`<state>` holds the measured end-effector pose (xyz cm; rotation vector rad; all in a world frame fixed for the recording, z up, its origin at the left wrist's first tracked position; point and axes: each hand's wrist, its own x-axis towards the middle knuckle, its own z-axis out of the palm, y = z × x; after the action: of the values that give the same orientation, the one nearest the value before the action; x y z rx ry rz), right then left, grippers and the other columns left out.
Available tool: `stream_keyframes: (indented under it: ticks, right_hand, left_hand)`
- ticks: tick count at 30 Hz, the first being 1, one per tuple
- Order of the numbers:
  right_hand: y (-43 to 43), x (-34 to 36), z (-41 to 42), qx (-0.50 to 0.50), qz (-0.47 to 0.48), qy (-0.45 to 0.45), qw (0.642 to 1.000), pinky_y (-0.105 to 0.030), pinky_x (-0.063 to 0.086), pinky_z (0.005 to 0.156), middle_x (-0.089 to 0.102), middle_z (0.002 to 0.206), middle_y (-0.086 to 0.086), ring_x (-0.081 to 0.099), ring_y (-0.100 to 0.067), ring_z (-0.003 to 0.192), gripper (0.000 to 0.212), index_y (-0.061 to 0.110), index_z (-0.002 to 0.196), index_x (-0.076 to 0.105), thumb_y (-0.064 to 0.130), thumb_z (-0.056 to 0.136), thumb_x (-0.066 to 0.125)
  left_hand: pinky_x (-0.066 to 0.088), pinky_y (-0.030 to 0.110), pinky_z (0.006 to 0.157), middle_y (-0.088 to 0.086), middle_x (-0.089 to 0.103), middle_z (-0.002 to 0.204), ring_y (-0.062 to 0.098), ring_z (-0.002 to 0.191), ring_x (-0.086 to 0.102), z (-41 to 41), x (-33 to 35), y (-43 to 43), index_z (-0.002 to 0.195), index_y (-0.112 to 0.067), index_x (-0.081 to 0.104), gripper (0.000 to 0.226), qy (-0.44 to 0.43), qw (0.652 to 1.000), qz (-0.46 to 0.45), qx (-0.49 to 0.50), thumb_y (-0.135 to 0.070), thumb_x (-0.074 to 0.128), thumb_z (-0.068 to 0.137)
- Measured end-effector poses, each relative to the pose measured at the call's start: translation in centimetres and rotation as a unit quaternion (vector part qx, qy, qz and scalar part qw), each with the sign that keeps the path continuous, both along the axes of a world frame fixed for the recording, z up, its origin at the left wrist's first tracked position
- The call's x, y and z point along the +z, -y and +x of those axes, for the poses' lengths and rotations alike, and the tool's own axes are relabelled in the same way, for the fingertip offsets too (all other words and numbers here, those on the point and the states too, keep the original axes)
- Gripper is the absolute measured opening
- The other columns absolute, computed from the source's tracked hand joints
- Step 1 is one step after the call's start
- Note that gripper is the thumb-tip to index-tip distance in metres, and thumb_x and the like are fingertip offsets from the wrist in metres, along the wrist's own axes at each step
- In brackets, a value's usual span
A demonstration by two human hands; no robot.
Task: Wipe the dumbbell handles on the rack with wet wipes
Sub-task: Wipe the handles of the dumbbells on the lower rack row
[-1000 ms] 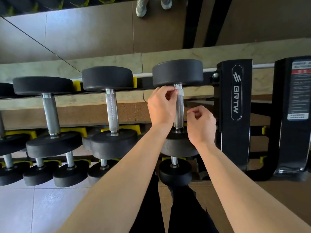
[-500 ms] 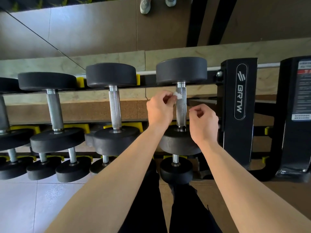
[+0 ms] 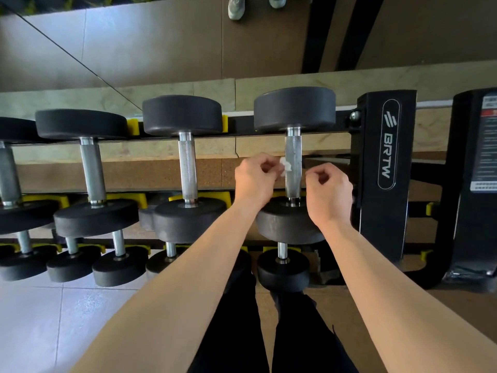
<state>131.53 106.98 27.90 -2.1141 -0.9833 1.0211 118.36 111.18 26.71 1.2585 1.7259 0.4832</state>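
Head view: just right of centre, the left hand [image 3: 255, 180] pinches a small white wet wipe [image 3: 285, 166] against the left side of the dumbbell handle [image 3: 293, 152] on the rack [image 3: 387, 216]. The right hand [image 3: 330, 191], just right of the handle, has its fingers curled with nothing visible in them.

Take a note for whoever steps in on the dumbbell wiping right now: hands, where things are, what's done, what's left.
Left hand: pinches the white wipe against the left side of the rightmost top-row handle.
Right hand: fingers curled, nothing visible in it, just right of that handle, not gripping it.
Done: the wipe sits about mid-length on this handle; whether any handle is finished cannot be told.
Left: finish this one, then likely the handles to its left and the lower row.
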Motion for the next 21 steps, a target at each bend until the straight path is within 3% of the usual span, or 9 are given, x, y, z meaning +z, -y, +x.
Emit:
stream_keyframes:
  ticks: [3, 6, 10, 14, 19, 21]
  right_hand:
    - [0.0, -0.1, 0.0, 0.000, 0.004, -0.007, 1.000, -0.018, 0.044, 0.061, 0.065, 0.082, 0.010, 0.061, -0.008, 0.073, 0.018, 0.027, 0.086, 0.064, 0.016, 0.096, 0.054]
    - [0.1, -0.1, 0.0, -0.004, 0.006, -0.015, 1.000, -0.020, 0.045, 0.062, 0.065, 0.081, 0.010, 0.061, -0.007, 0.073, 0.017, 0.027, 0.086, 0.064, 0.016, 0.096, 0.054]
    - [0.1, -0.1, 0.1, -0.012, 0.013, -0.023, 1.000, -0.011, 0.043, 0.056, 0.065, 0.077, 0.008, 0.060, -0.002, 0.064, 0.017, 0.024, 0.086, 0.064, 0.015, 0.097, 0.054]
    - [0.2, -0.2, 0.2, -0.015, 0.010, -0.020, 1.000, -0.007, 0.040, 0.048, 0.065, 0.073, 0.006, 0.058, 0.002, 0.055, 0.018, 0.021, 0.089, 0.065, 0.013, 0.097, 0.052]
    - [0.1, -0.6, 0.2, -0.011, 0.014, -0.021, 1.000, -0.018, 0.045, 0.063, 0.065, 0.081, 0.010, 0.061, -0.006, 0.075, 0.015, 0.021, 0.089, 0.067, 0.016, 0.095, 0.055]
    - [0.1, -0.7, 0.2, -0.013, 0.017, -0.023, 1.000, -0.019, 0.047, 0.066, 0.066, 0.083, 0.010, 0.062, -0.006, 0.077, 0.014, 0.021, 0.089, 0.067, 0.016, 0.095, 0.056]
  left_hand:
    - [0.053, 0.022, 0.082, -0.011, 0.068, 0.089, 0.003, 0.087, 0.065, -1.7, 0.0, 1.8, 0.091, -0.025, 0.070, 0.005, -0.057, 0.986, -0.046, -0.147, -0.023, 0.075, 0.090]
    - [0.054, 0.023, 0.084, -0.012, 0.069, 0.089, 0.002, 0.087, 0.065, -2.0, 0.0, 1.5, 0.095, -0.023, 0.074, 0.006, -0.071, 0.979, -0.023, -0.188, -0.025, 0.075, 0.090]
    - [0.044, 0.008, 0.076, -0.019, 0.068, 0.091, -0.008, 0.086, 0.062, -0.3, 0.7, -1.1, 0.103, -0.023, 0.076, 0.011, -0.020, 0.996, 0.079, -0.040, -0.026, 0.072, 0.093]
    - [0.048, 0.011, 0.083, -0.011, 0.073, 0.100, -0.001, 0.091, 0.064, 2.2, 1.1, -2.7, 0.107, -0.020, 0.076, 0.016, -0.033, 0.989, 0.144, 0.028, -0.026, 0.073, 0.092]
    - [0.048, 0.012, 0.076, -0.009, 0.071, 0.096, 0.000, 0.084, 0.062, 0.6, 1.0, 1.4, 0.104, -0.018, 0.076, 0.013, -0.077, 0.970, 0.157, -0.172, -0.022, 0.072, 0.093]
    - [0.052, 0.016, 0.077, -0.007, 0.073, 0.094, 0.001, 0.083, 0.063, 0.0, 0.8, 1.8, 0.103, -0.017, 0.077, 0.013, -0.082, 0.964, 0.151, -0.201, -0.024, 0.073, 0.092]
